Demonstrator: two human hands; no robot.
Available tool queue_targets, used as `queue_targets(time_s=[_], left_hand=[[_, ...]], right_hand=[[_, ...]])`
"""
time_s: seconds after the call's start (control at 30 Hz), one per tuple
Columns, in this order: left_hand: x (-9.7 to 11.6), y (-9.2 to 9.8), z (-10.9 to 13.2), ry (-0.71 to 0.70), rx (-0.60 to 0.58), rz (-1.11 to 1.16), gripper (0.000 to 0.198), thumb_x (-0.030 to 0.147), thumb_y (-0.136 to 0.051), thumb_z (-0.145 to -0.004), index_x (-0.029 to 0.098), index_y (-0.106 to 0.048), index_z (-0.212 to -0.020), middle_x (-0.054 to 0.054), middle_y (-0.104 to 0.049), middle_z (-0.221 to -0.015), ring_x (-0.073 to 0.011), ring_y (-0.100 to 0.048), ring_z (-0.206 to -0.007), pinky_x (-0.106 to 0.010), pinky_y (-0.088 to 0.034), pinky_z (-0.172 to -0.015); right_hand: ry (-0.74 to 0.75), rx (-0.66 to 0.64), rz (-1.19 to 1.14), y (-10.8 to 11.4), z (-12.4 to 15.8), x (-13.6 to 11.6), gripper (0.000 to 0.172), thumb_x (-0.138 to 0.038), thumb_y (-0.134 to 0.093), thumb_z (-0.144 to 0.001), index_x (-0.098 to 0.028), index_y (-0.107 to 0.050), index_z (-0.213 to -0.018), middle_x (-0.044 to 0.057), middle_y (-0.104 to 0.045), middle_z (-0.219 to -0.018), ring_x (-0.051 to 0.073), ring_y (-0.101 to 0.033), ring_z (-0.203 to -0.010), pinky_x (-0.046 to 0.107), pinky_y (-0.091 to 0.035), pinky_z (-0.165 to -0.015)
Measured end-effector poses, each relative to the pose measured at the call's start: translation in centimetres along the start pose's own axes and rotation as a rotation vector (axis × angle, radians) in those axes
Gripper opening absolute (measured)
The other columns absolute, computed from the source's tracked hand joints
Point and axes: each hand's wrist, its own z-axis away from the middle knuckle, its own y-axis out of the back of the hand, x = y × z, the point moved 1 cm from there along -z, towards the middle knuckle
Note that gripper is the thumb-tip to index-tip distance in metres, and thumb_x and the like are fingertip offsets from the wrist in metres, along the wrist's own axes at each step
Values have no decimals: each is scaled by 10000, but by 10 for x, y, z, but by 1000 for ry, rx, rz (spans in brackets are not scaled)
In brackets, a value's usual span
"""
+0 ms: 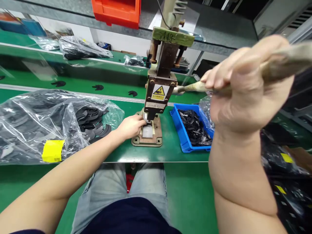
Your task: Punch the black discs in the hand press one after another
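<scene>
A hand-operated press (159, 87) stands upright before me, with a yellow warning label on its front. My right hand (243, 78) is raised at the right, its fingers wrapped round the press lever (197, 86). At the press base (147, 140), my left hand (131, 126) has its fingertips pinched together beside the lower end of the ram. Whatever those fingertips hold is hidden or too small to name. A pale plate (147, 131) lies on the base just in front of the ram.
Left of the press lies a clear plastic bag (36, 120) of dark curved parts. On the right stands a blue bin (184, 143) of small black parts. Several dark pieces (97, 87) lie on the green surface behind. A red bin (117, 14) sits on the shelf above.
</scene>
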Motion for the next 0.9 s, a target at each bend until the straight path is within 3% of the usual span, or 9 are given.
queue_targets(time_s=[0.13,0.27,0.33,0.4,0.5,0.57,0.63,0.73,0.9], left_hand=[[1,4,-4,-16,-22,25,327,192,-493,-996,242,-760,-1178,-90,-730,-1143,-256,-673,-1101,-355,-546,-916],[-1,2,-5,-18,-4,113,333,241,-459,-1035,237,-764,-1166,-84,-742,-1159,-242,-684,-1127,-344,-550,-963],[-7,4,-2,-22,-16,165,335,252,-456,-1040,237,-758,-1186,-71,-752,-1191,-235,-688,-1147,-341,-541,-1002],[-23,12,4,27,-23,183,340,253,-462,-1034,233,-741,-1226,-64,-758,-1222,-236,-690,-1163,-346,-530,-1024],[-63,35,24,217,-38,107,337,275,-492,-1008,217,-722,-1248,-73,-755,-1255,-255,-689,-1177,-357,-522,-1017],[-91,53,43,361,-137,31,313,325,-525,-985,218,-728,-1198,-75,-766,-1216,-265,-706,-1123,-352,-528,-962],[-111,67,63,478,-310,-15,307,408,-580,-949,227,-732,-1144,-71,-781,-1132,-266,-724,-1020,-340,-528,-887],[-118,71,88,556,-532,-37,429,565,-669,-860,224,-733,-1113,-87,-769,-1074,-275,-720,-949,-343,-517,-854],[-106,51,101,512,-535,-119,649,707,-690,-793,206,-728,-1204,-153,-651,-1290,-327,-684,-1118,-382,-511,-953]], right_hand=[[27,103,107,-9,58,-5,303,-305,-724,-886,-226,-519,-677,-50,-545,-621,125,-600,-613,346,-544,-622],[32,-8,278,-9,126,-7,239,-197,-700,-809,-226,-544,-629,-62,-581,-617,156,-634,-676,495,-583,-845],[22,13,319,-8,147,-4,191,-154,-698,-768,-224,-565,-652,-61,-609,-646,169,-661,-720,558,-568,-946],[33,52,323,-9,155,-2,178,-139,-698,-746,-220,-566,-658,-55,-625,-656,178,-674,-740,574,-562,-969],[57,65,316,-12,155,1,184,-121,-699,-719,-217,-561,-646,-52,-633,-640,181,-675,-721,567,-571,-937],[55,84,316,-13,153,3,184,-110,-693,-705,-218,-557,-642,-52,-637,-633,184,-674,-708,577,-572,-921],[50,115,315,-14,153,5,191,-120,-691,-706,-223,-547,-634,-53,-635,-621,185,-673,-693,582,-574,-910],[50,145,321,-13,156,7,218,-171,-710,-724,-235,-534,-612,-59,-625,-605,179,-676,-673,565,-588,-898],[23,132,340,-11,158,7,207,-188,-712,-736,-243,-551,-618,-69,-640,-630,185,-687,-694,589,-595,-916]])
